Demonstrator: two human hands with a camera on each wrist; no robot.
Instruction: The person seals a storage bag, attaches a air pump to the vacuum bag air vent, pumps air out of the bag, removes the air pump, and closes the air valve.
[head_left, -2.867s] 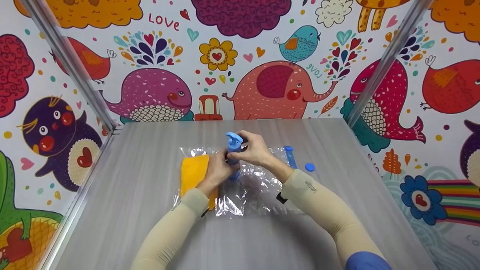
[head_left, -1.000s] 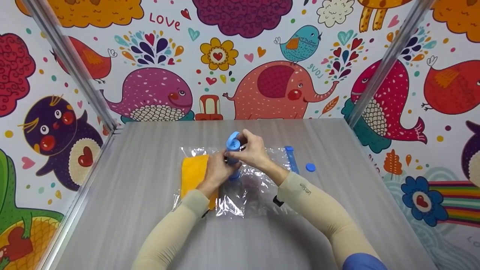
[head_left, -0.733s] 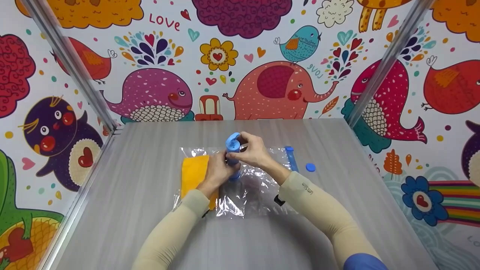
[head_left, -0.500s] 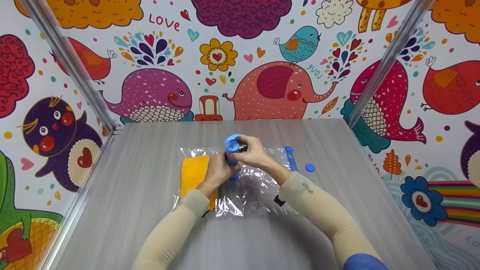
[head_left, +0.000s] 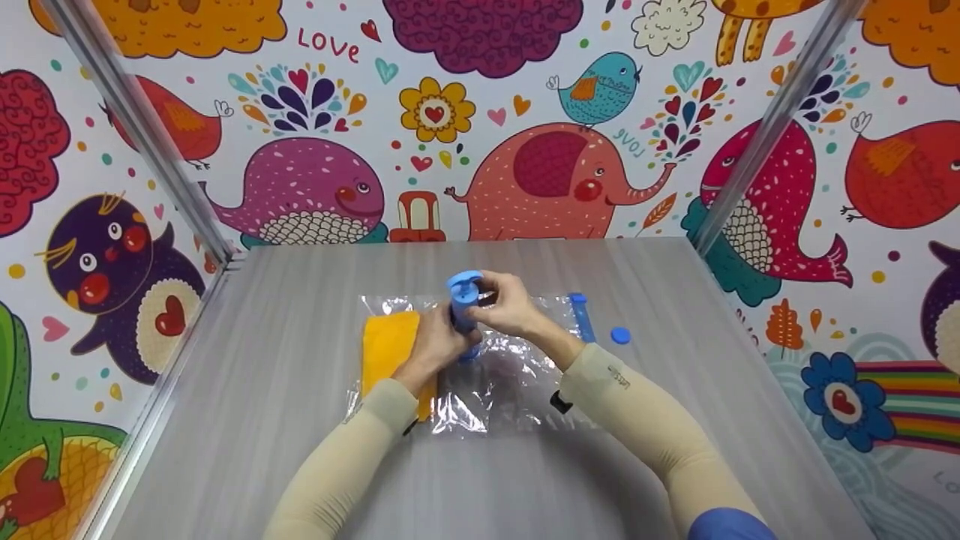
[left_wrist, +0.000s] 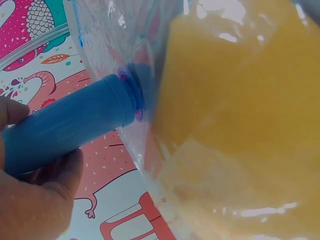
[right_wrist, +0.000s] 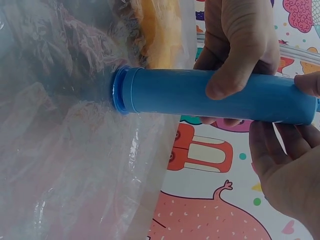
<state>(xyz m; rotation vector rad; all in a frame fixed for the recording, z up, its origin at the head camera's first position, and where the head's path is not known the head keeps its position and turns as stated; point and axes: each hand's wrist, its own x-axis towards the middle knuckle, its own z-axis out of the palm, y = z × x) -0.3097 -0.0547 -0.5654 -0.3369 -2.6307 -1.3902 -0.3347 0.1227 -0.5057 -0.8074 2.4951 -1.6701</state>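
Note:
A blue hand pump (head_left: 465, 294) stands upright on a clear plastic storage bag (head_left: 525, 390). In the right wrist view, the pump's ringed lower end (right_wrist: 121, 91) meets the bag's film. My left hand (head_left: 436, 335) grips the pump's barrel (left_wrist: 70, 122) with thumb and fingers around it. Higher up, my right hand (head_left: 510, 301) holds the pump by its top, thumb on the near side and fingers behind the curved light-blue top piece (head_left: 463, 278). A folded yellow cloth (head_left: 386, 346) shows through the bag's left half, partly covered by my left hand.
A round blue cap (head_left: 620, 334) lies on the grey table (head_left: 285, 360), right of the bag. Along the bag's right edge runs a blue strip (head_left: 584, 322). Metal frame posts and brightly printed walls (head_left: 420, 165) stand around the table.
The curved top piece of the pump has turned between my right fingers and now sits slightly lower. My right hand has come down a little with it; my left hand keeps its place.

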